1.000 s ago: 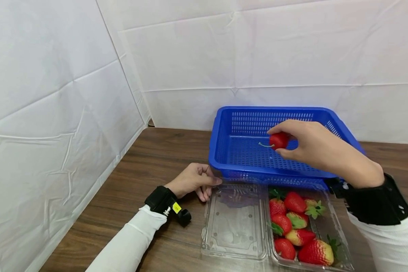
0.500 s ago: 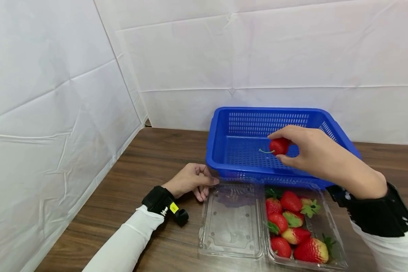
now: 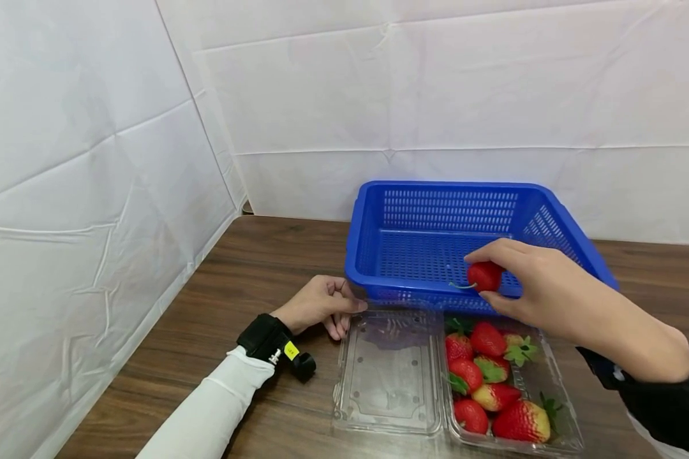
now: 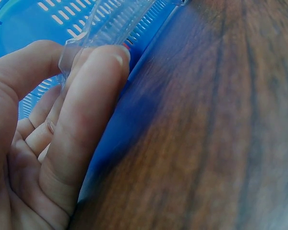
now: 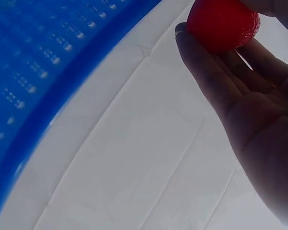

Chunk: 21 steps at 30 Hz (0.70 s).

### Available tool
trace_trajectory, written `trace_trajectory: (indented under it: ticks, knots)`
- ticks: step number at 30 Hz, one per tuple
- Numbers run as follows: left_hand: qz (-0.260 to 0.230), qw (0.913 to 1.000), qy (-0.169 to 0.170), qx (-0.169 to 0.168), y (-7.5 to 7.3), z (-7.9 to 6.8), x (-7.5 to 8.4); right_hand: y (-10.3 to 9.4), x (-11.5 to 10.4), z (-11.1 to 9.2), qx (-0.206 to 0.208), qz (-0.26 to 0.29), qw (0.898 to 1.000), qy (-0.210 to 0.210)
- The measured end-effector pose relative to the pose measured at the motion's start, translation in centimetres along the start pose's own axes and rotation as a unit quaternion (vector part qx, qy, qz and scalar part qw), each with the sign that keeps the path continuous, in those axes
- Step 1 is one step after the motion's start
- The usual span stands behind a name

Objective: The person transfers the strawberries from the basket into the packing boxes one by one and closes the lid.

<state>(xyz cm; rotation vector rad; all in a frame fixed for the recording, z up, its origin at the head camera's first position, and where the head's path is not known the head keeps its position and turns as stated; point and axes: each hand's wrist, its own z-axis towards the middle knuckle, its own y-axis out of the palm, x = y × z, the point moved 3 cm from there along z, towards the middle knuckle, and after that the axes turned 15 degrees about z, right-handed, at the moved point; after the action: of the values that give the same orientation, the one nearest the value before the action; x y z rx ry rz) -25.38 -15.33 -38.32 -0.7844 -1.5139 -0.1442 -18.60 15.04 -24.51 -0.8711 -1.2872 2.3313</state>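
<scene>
In the head view, my right hand [image 3: 563, 296] pinches a round red fruit [image 3: 485, 276] with a thin green stem, over the front rim of the blue basket [image 3: 353, 255]. Its skin looks bumpy in the right wrist view, where thumb and fingers hold it from both sides. My left hand [image 3: 321, 306] pinches the far left corner of a clear plastic clamshell box's lid [image 3: 390, 382], which lies opened out flat on the table. Joined to the lid, the box's bottom half [image 3: 571, 427] contains several strawberries [image 3: 519, 422] with green leaves.
The basket, with slotted walls, stands behind the clamshell box, close to its far edge. White sheeting [image 3: 298, 95] hangs at the back and left of the brown wooden table [image 3: 252, 255]. Black straps with small cameras sit on both wrists.
My right hand has moved from over the middle of the basket towards me and slightly right, still holding the red fruit. My left hand keeps its hold on the lid corner.
</scene>
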Motion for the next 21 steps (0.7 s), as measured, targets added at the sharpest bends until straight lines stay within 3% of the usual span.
trace_trajectory:
  ticks: [5, 15, 18, 21]
  knots:
    - [0.0, 1.0, 0.0, 0.001, 0.0, 0.0, 0.1, 0.0, -0.4, -1.3, 0.015, -0.004, 0.999, -0.035]
    - [-0.004, 1.0, 0.002, -0.001, 0.1, 0.0, 0.1, -0.4, -1.5, -2.7, 0.013, 0.001, 0.999, -0.032]
    - [-0.005, 1.0, 0.0, 0.001, 0.0, 0.0, 0.1, -0.2, -1.6, -3.1, -0.003, 0.008, 1.0, -0.02]
    - [-0.002, 1.0, 0.0, 0.001, 0.0, 0.0, 0.1, 0.0, -1.4, -3.7, -0.04, 0.012, 0.999, 0.019]
